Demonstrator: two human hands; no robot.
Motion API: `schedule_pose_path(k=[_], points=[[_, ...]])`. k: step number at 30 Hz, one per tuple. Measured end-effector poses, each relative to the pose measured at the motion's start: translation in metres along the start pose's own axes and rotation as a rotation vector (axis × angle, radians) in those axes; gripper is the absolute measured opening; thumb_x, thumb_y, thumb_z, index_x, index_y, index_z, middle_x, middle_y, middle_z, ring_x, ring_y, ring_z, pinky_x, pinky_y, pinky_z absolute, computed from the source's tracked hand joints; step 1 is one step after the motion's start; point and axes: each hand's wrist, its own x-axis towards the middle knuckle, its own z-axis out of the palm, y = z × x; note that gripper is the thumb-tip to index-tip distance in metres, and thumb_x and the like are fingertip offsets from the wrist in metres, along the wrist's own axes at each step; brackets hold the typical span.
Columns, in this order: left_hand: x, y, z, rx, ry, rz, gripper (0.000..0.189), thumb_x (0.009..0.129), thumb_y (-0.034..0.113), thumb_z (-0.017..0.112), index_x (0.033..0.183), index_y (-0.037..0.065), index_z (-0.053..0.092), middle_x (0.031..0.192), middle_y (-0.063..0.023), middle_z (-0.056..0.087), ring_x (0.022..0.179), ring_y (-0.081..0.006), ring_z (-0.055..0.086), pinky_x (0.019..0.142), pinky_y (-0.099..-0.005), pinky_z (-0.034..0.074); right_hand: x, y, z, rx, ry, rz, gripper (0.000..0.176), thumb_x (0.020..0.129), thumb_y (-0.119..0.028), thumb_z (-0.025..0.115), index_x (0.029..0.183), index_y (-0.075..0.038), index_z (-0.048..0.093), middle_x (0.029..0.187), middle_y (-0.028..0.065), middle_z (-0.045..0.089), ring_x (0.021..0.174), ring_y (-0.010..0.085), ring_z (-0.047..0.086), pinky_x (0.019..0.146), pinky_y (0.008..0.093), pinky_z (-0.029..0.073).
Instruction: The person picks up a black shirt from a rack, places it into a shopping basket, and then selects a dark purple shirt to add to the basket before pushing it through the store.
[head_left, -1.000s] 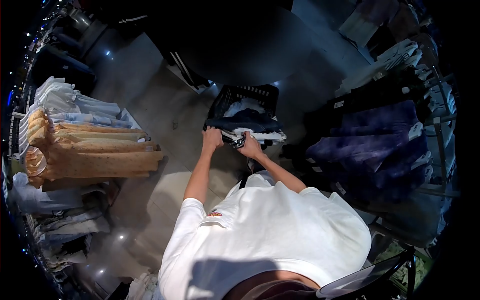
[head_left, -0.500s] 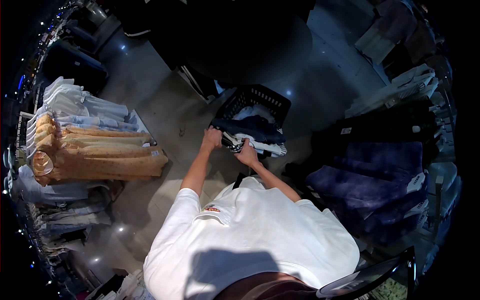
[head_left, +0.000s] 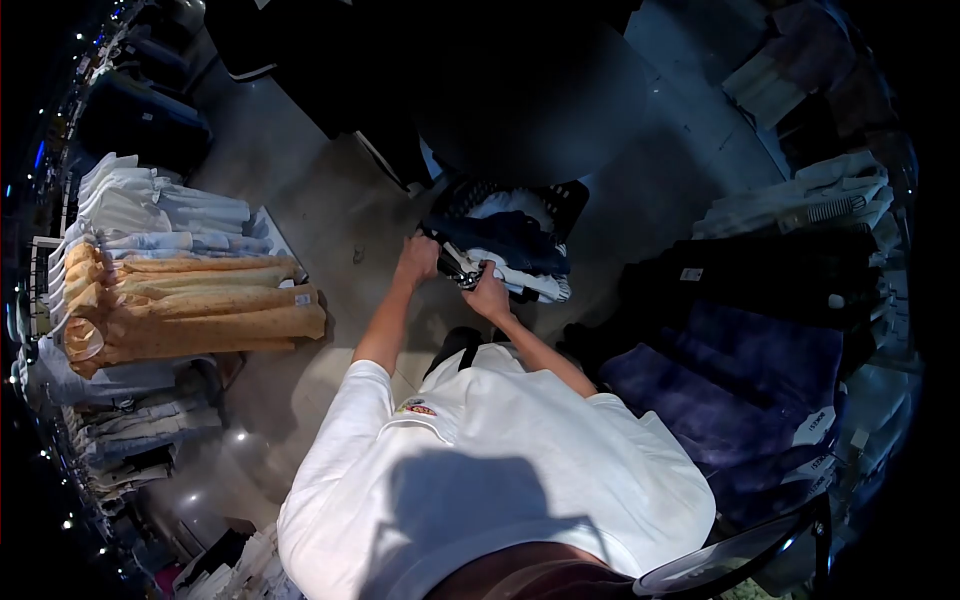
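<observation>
Clothes stack (head_left: pixel 510 245) in black basket (head_left: pixel 565 198), on floor (head_left: pixel 320 200) straight ahead of the body. Navy garment on top, white one behind it, pale striped folds lowest at the near edge. Left hand (head_left: pixel 418 258) at near-left corner of the stack, fingers curled shut on its edge. Right hand (head_left: pixel 488 295) just beside, at the near edge, fingers closed round a dark-and-white fold (head_left: pixel 465 272) of the same stack. Both arms stretched forward from white T-shirt (head_left: pixel 500 470). Left of the floor strip: rail of tan garments (head_left: pixel 200 310), with white and pale-blue shirts (head_left: pixel 150 205) beyond them. Right side: dark navy garments (head_left: pixel 740 390) hanging close together, black ones (head_left: pixel 760 265) beyond. Near wall of basket hidden by the stack, far rim in shadow.
</observation>
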Motion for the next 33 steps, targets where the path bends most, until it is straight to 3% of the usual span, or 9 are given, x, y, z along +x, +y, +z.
schedule_pose_path(k=[10, 14, 18, 22, 27, 33], points=[[-0.009, 0.002, 0.016, -0.007, 0.011, -0.025, 0.013, 0.064, 0.014, 0.059, 0.072, 0.008, 0.068, 0.085, -0.0131, 0.065, 0.096, -0.0283, 0.057, 0.083, -0.0453, 0.046, -0.006, 0.002, -0.008, -0.053, -0.027, -0.012, 0.068, 0.066, -0.027, 0.07, 0.117, -0.001, 0.034, 0.084, 0.0274, 0.062, 0.083, 0.0435, 0.061, 0.073, 0.0488, 0.048], [-0.019, 0.003, 0.042, -0.142, 0.078, -0.017, 0.017, 0.069, 0.016, 0.053, 0.072, 0.005, 0.067, 0.081, -0.0147, 0.066, 0.091, -0.0296, 0.059, 0.077, -0.0455, 0.048, -0.012, 0.002, -0.017, -0.162, -0.054, -0.052, 0.066, 0.068, -0.03, 0.068, 0.118, -0.004, 0.035, 0.086, 0.0231, 0.064, 0.085, 0.0407, 0.062, 0.074, 0.0466, 0.048], [-0.035, 0.015, 0.061, -0.138, 0.022, -0.052, 0.021, 0.073, 0.02, 0.052, 0.074, 0.006, 0.067, 0.084, -0.0138, 0.067, 0.095, -0.03, 0.061, 0.076, -0.0473, 0.048, -0.018, 0.016, -0.022, -0.201, -0.076, -0.118, 0.067, 0.064, -0.035, 0.073, 0.115, -0.007, 0.039, 0.083, 0.0235, 0.063, 0.081, 0.0414, 0.061, 0.071, 0.0472, 0.047], [-0.056, 0.025, 0.069, -0.18, 0.023, -0.133, 0.022, 0.072, 0.021, 0.052, 0.075, 0.006, 0.068, 0.083, -0.0124, 0.067, 0.098, -0.0307, 0.06, 0.078, -0.0496, 0.047, -0.028, 0.021, -0.021, -0.245, -0.122, -0.141, 0.065, 0.063, -0.027, 0.07, 0.117, -0.009, 0.04, 0.085, 0.0218, 0.064, 0.085, 0.0399, 0.062, 0.075, 0.0458, 0.048], [-0.087, 0.028, 0.06, -0.172, -0.214, -0.089, 0.038, 0.065, 0.024, 0.063, 0.098, 0.007, 0.066, 0.106, -0.0127, 0.062, 0.111, -0.0292, 0.053, 0.085, -0.0505, 0.045, -0.043, 0.02, -0.014, -0.261, -0.202, -0.193, 0.064, 0.063, -0.025, 0.071, 0.116, -0.007, 0.04, 0.088, 0.024, 0.062, 0.086, 0.0416, 0.059, 0.075, 0.0469, 0.046], [-0.109, 0.026, 0.061, -0.191, -0.32, -0.084, 0.043, 0.063, 0.026, 0.065, 0.102, 0.007, 0.065, 0.11, -0.0107, 0.061, 0.115, -0.0285, 0.049, 0.083, -0.0543, 0.046, -0.053, 0.027, -0.002, -0.255, -0.288, -0.214, 0.065, 0.061, -0.019, 0.073, 0.114, -0.007, 0.038, 0.081, 0.0218, 0.062, 0.081, 0.0403, 0.061, 0.07, 0.0435, 0.046]])
